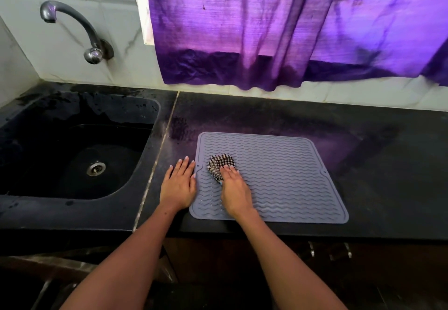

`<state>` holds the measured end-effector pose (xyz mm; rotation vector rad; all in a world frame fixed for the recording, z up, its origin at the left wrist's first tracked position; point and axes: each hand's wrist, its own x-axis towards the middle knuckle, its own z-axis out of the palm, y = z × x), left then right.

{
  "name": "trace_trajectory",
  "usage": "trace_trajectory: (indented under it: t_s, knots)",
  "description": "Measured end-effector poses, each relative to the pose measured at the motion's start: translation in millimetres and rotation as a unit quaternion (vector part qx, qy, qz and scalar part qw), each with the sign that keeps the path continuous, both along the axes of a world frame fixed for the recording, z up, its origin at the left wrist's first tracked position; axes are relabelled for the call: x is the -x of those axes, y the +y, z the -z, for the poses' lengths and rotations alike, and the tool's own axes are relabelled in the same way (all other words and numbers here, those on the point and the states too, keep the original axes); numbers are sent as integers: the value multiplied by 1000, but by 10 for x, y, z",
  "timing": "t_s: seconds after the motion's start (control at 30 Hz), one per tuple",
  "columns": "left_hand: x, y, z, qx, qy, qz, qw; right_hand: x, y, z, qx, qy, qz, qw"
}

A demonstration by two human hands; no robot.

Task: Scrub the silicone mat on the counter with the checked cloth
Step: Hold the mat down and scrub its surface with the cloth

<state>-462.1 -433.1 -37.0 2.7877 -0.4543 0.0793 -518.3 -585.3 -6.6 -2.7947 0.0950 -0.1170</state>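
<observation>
Right hand [234,189] presses checked cloth [221,164] (bunched) onto mat [286,176]

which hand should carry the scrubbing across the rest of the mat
Right. The right hand already presses the checked cloth onto the silicone mat, while the left hand lies flat at its left edge, probably steadying it.

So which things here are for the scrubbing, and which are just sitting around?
For the job: silicone mat, checked cloth, right hand pressing the cloth, left hand flat at the mat's edge.

Just there: sink, tap, purple curtain.
</observation>
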Motion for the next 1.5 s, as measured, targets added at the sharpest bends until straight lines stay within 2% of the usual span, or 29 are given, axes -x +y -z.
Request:
trace_trajectory:
  t_s: [0.03,0.1,0.13,0.2,0.23,0.27,0.37,0.47,0.57,0.8,0.9,0.97,1.03,1.07,1.1,1.17,1.23,1.3,1.4,1.5]
  knots:
    - [-6,1,-4,-1,1,-1,1000,-7,-26,-26,-33,-11,14,999]
    - [-15,4,-4,-7,1,-1,1000,-84,-111,-97,-172,-18,82,982]
    - [-17,2,-2,-8,0,-1,1000,-133,-184,-141,-272,-11,125,954]
    - [-21,9,6,-9,-4,-2,1000,-204,-305,-214,-473,-11,188,861]
    - [-22,8,13,-9,-7,-3,1000,-224,-379,-217,-500,-24,207,841]
    - [-27,7,15,-10,-9,-4,1000,-208,-433,-246,-461,-30,213,861]
    - [-37,7,23,-2,-9,-5,1000,-93,-538,-248,-237,-70,165,955]
    - [-43,3,40,9,-12,-6,1000,8,-523,-60,-99,-34,85,991]
    - [-45,-4,48,9,-14,-9,1000,34,-511,125,0,-25,45,999]
    - [-51,-6,65,0,-14,-12,1000,-32,-567,86,-1,-18,33,999]
    - [-54,-3,60,3,-13,-12,1000,-66,-639,20,-86,-20,60,994]
    - [-54,2,54,6,-13,-11,1000,-127,-733,-84,-236,-36,160,958]
    - [-48,3,54,7,-15,-10,1000,-161,-848,-216,-408,-60,282,866]
    - [-47,3,55,8,-16,-11,1000,-161,-920,-249,-446,-76,325,830]
    - [-48,3,55,9,-19,-12,1000,-140,-977,-277,-426,-83,345,832]
    - [-51,2,62,11,-23,-14,1000,-42,-1040,-300,-307,-91,326,889]
    - [-57,5,71,10,-24,-13,1000,39,-1063,-208,-189,-98,263,941]
    - [-66,7,77,10,-24,-12,1000,85,-1046,-46,-105,-67,196,973]
    - [-65,4,89,8,-25,-12,1000,105,-1025,101,-36,-45,155,986]
    - [-66,-3,102,6,-27,-13,1000,53,-1042,81,-39,-35,175,983]
